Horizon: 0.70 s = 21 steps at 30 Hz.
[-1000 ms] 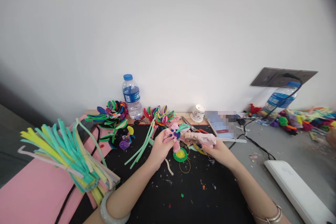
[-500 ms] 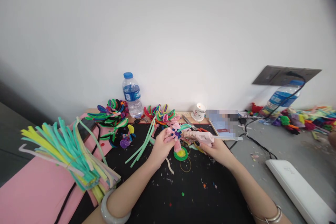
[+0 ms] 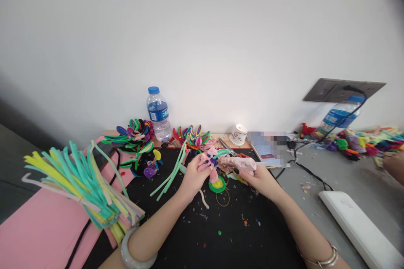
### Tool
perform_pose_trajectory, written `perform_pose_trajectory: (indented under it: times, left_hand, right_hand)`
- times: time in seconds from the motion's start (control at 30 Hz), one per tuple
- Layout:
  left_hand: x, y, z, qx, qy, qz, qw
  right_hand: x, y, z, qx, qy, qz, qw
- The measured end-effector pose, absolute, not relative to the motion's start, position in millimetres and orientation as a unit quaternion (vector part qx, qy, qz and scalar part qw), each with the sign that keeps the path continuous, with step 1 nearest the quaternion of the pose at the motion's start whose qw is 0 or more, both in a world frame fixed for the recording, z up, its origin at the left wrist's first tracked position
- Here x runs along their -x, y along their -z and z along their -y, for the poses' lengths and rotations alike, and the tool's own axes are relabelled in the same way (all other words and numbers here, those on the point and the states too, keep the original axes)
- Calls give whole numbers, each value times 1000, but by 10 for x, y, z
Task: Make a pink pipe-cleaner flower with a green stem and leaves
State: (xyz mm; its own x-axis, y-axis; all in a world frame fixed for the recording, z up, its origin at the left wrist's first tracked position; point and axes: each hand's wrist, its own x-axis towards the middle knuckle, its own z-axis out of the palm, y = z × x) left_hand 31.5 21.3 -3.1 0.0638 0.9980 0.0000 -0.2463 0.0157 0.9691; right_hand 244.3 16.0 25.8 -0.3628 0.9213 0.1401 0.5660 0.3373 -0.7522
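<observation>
Between the fingers of my left hand (image 3: 195,176) is a pink pipe-cleaner flower (image 3: 213,175) with a dark blue centre. My right hand (image 3: 260,180) grips a pale pink hot glue gun (image 3: 246,164), a whitish glue stick poking out of its back. The gun's nozzle end points left at the flower's centre; whether it touches cannot be made out. Just below the flower lies a green and yellow pipe-cleaner disc (image 3: 217,185) on the black mat (image 3: 240,239). Loose mint-green pipe cleaners (image 3: 170,174) lie left of my left hand.
A bundle of pipe cleaners (image 3: 91,185) lies on the left. Finished flowers (image 3: 139,132), a water bottle (image 3: 158,113), scissors (image 3: 227,147), a paper cup (image 3: 239,134) and a blurred screen (image 3: 268,151) line the back. A white power bank-like box (image 3: 356,222) and another person's hand (image 3: 393,166) are at right.
Both my hands, the flower and the glue gun stay nearly still. At the right edge, the other person's hand has come further into view.
</observation>
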Motion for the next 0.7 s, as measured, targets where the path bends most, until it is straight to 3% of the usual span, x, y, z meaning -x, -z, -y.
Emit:
perform_pose_trajectory:
  times: [0.47, 0.7]
  left_hand:
    - [-315, 24, -206, -452, -530, -422, 580]
    - [-296, 63, -221, -419, -527, -425, 605]
  right_hand:
    - [-2394, -297, -125, 482, -310, 762, 301]
    - [-2384, -378, -95, 498, -202, 804, 256]
